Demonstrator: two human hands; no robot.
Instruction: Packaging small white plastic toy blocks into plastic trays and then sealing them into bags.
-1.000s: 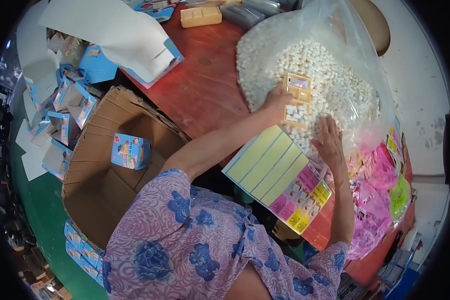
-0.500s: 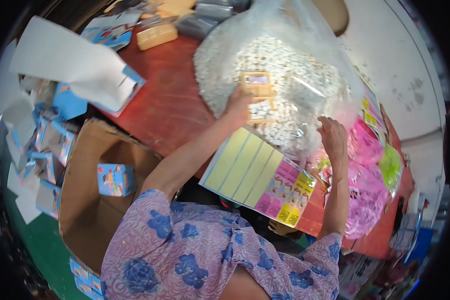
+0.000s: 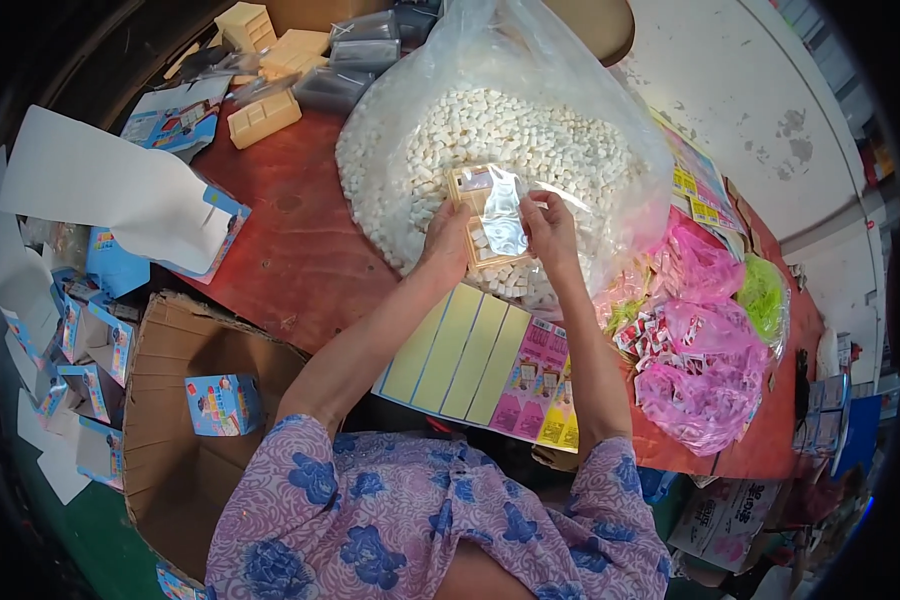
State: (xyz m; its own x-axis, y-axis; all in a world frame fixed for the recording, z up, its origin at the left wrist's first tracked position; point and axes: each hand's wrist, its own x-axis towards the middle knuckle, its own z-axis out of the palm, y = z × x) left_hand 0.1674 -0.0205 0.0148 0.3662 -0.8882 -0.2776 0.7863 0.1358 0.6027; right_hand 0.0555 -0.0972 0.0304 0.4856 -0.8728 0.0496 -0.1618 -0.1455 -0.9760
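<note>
My left hand [image 3: 447, 238] is closed around the near-left edge of a tan compartment tray [image 3: 460, 180], held over a large clear plastic bag [image 3: 370, 130] of small white pieces [image 3: 530, 125]. A few white pieces lie in the tray's near compartment. A shiny clear plastic cover [image 3: 503, 215] lies over the tray's right part, its glare hiding much of what is below. Gripping this cover at its right edge is my right hand [image 3: 550, 228], thumb and fingers pinched together.
A yellow and pink printed card sheet [image 3: 460, 360] lies at the table's front edge. Pink plastic bags [image 3: 705, 370] of small packets sit to the right. Tan trays [image 3: 265, 120] and dark clear covers [image 3: 345, 75] are piled far left. A cardboard carton [image 3: 165, 420] holds a blue box [image 3: 225, 405].
My right hand has moved left, bringing the clear cover from over the bag onto the tray. My left hand and the tray have come slightly nearer. The whole view has shifted.
</note>
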